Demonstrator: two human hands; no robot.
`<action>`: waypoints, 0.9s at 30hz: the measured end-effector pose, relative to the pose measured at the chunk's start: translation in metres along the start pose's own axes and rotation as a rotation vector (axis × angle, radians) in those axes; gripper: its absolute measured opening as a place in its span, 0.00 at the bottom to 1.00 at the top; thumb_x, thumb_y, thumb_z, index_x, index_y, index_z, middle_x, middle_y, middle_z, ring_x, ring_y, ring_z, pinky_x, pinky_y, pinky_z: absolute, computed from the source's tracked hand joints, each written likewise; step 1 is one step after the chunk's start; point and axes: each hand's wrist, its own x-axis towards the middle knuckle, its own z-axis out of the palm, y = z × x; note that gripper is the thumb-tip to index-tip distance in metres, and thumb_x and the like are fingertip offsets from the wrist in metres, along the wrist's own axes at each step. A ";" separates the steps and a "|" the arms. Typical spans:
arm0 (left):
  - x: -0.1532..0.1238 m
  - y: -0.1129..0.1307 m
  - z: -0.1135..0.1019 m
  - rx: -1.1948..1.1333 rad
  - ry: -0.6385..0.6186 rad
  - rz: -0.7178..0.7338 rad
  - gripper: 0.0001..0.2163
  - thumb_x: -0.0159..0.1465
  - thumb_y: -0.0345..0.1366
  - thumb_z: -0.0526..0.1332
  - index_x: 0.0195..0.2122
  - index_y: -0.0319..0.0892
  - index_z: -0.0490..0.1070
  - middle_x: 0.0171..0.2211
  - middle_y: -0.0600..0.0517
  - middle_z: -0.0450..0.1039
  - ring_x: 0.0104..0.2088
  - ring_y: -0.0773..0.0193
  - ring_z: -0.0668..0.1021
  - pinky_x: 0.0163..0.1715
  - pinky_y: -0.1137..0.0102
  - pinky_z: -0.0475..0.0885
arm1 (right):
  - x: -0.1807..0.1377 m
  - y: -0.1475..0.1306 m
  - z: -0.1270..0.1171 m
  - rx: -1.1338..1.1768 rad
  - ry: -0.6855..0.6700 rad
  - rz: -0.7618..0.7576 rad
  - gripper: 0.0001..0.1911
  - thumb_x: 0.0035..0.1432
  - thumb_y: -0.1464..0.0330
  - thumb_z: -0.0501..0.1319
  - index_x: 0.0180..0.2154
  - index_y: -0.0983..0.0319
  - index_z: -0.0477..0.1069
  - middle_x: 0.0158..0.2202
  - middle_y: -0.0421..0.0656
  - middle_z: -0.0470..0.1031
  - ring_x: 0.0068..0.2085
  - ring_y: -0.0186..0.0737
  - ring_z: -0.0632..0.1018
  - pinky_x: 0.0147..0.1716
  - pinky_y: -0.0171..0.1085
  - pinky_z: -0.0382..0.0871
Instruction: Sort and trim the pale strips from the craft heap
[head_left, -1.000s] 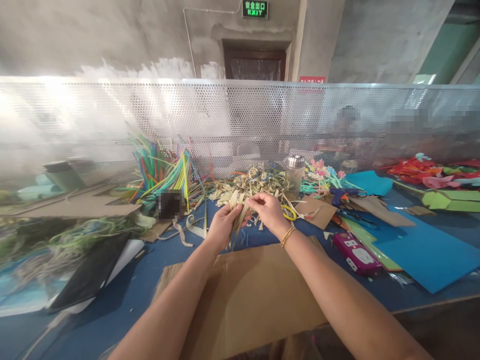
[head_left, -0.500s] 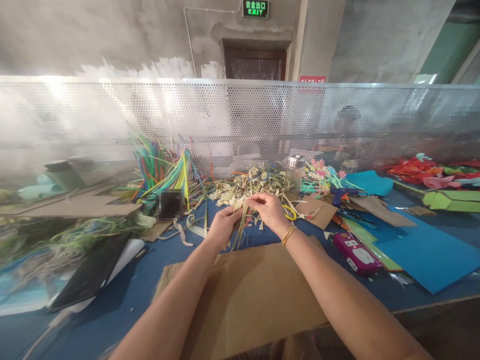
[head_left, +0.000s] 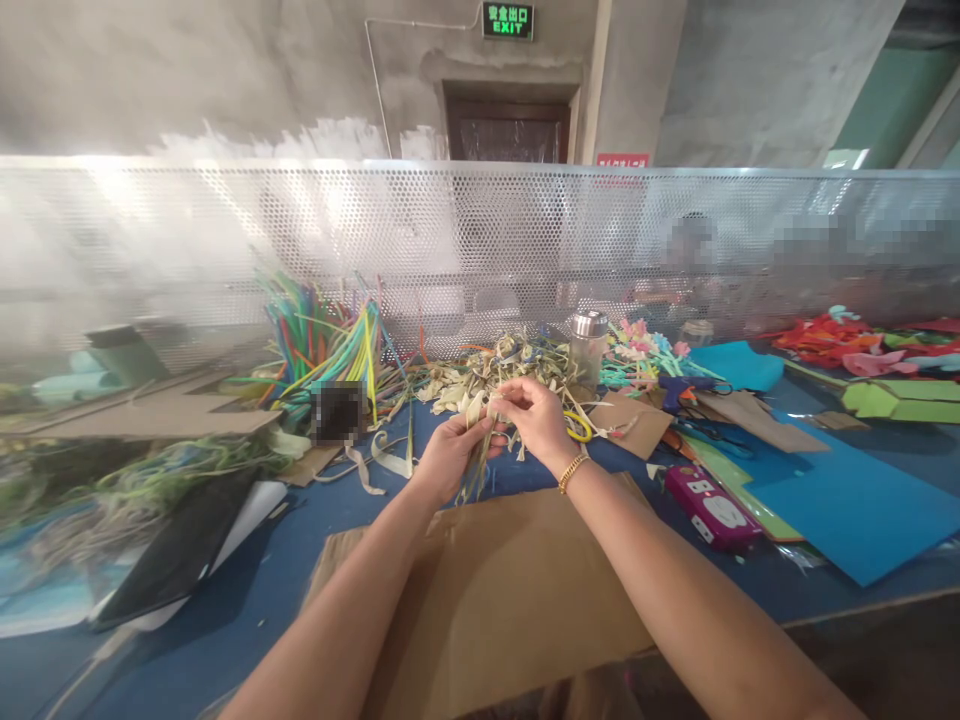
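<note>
My left hand point(head_left: 453, 452) is closed around a bundle of pale, dried-leaf-like strips point(head_left: 475, 462), whose thin green-beige ends hang down below the fingers. Against its upper end, my right hand point(head_left: 531, 415) pinches a pale piece of the same bundle, thumb and fingers pressed together. Both hands nearly touch each other above the far edge of a brown cardboard sheet point(head_left: 517, 590). Just behind them lies a heap of similar pale, curled strips point(head_left: 457, 385). The exact spot where the right fingertips grip is partly hidden.
A glass jar with a metal lid point(head_left: 589, 345) stands behind my right hand. Colourful pipe-like stems point(head_left: 367, 345) rise at the left. Rightward are a purple device point(head_left: 709, 508), blue sheets point(head_left: 862, 500) and yellow-handled scissors point(head_left: 577, 427). A perforated metal screen point(head_left: 420, 240) closes off the back.
My right fingers have shifted slightly and closed nearer to my left hand at the bundle's top. The bundle stays in about the same place.
</note>
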 end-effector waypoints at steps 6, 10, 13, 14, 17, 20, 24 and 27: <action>0.001 0.001 -0.001 0.032 0.033 0.003 0.15 0.50 0.42 0.71 0.34 0.38 0.75 0.30 0.51 0.76 0.27 0.68 0.77 0.31 0.72 0.73 | 0.001 0.002 -0.001 -0.064 0.022 -0.037 0.11 0.49 0.61 0.67 0.32 0.61 0.74 0.30 0.43 0.78 0.31 0.38 0.76 0.34 0.36 0.70; -0.001 0.002 0.001 0.043 0.034 0.006 0.14 0.51 0.43 0.71 0.32 0.38 0.75 0.29 0.52 0.76 0.26 0.69 0.76 0.28 0.74 0.72 | 0.001 0.003 -0.001 -0.055 0.002 -0.019 0.10 0.50 0.61 0.66 0.32 0.61 0.75 0.30 0.42 0.78 0.31 0.37 0.76 0.34 0.36 0.70; -0.001 0.002 0.001 0.044 0.015 0.002 0.14 0.52 0.43 0.70 0.32 0.38 0.74 0.29 0.51 0.76 0.26 0.69 0.75 0.27 0.75 0.71 | 0.001 0.004 0.000 -0.047 0.007 -0.001 0.09 0.50 0.62 0.66 0.30 0.61 0.75 0.29 0.41 0.78 0.30 0.36 0.75 0.33 0.35 0.69; -0.001 0.002 0.001 0.041 0.006 -0.001 0.14 0.52 0.43 0.70 0.32 0.38 0.74 0.29 0.51 0.76 0.26 0.69 0.75 0.26 0.75 0.70 | 0.001 0.004 0.000 -0.047 0.013 0.003 0.09 0.50 0.62 0.66 0.30 0.61 0.75 0.28 0.41 0.77 0.30 0.36 0.75 0.33 0.35 0.68; -0.001 0.002 0.000 0.035 -0.007 -0.001 0.14 0.52 0.42 0.70 0.32 0.37 0.74 0.29 0.50 0.75 0.26 0.70 0.74 0.25 0.76 0.69 | 0.001 0.006 0.000 -0.034 0.017 0.032 0.10 0.50 0.61 0.65 0.30 0.61 0.75 0.28 0.41 0.77 0.30 0.36 0.75 0.33 0.35 0.68; 0.000 0.001 0.000 0.041 0.004 -0.012 0.13 0.52 0.41 0.70 0.31 0.36 0.74 0.28 0.50 0.75 0.25 0.71 0.74 0.25 0.76 0.69 | 0.002 0.007 -0.001 -0.035 -0.025 0.091 0.12 0.50 0.59 0.65 0.30 0.62 0.76 0.28 0.41 0.78 0.30 0.36 0.75 0.33 0.35 0.67; 0.001 -0.001 -0.003 0.010 0.028 -0.056 0.15 0.53 0.42 0.70 0.35 0.37 0.74 0.30 0.49 0.75 0.30 0.68 0.76 0.32 0.73 0.72 | 0.005 0.006 -0.007 -0.056 -0.026 0.120 0.12 0.49 0.59 0.66 0.28 0.62 0.76 0.26 0.41 0.77 0.29 0.36 0.74 0.32 0.35 0.66; 0.003 0.000 -0.008 0.021 0.126 -0.012 0.19 0.53 0.43 0.69 0.44 0.41 0.73 0.29 0.54 0.72 0.25 0.72 0.73 0.24 0.78 0.67 | 0.007 0.002 -0.012 0.011 -0.023 0.091 0.12 0.49 0.59 0.66 0.27 0.62 0.76 0.26 0.41 0.76 0.29 0.36 0.74 0.32 0.36 0.66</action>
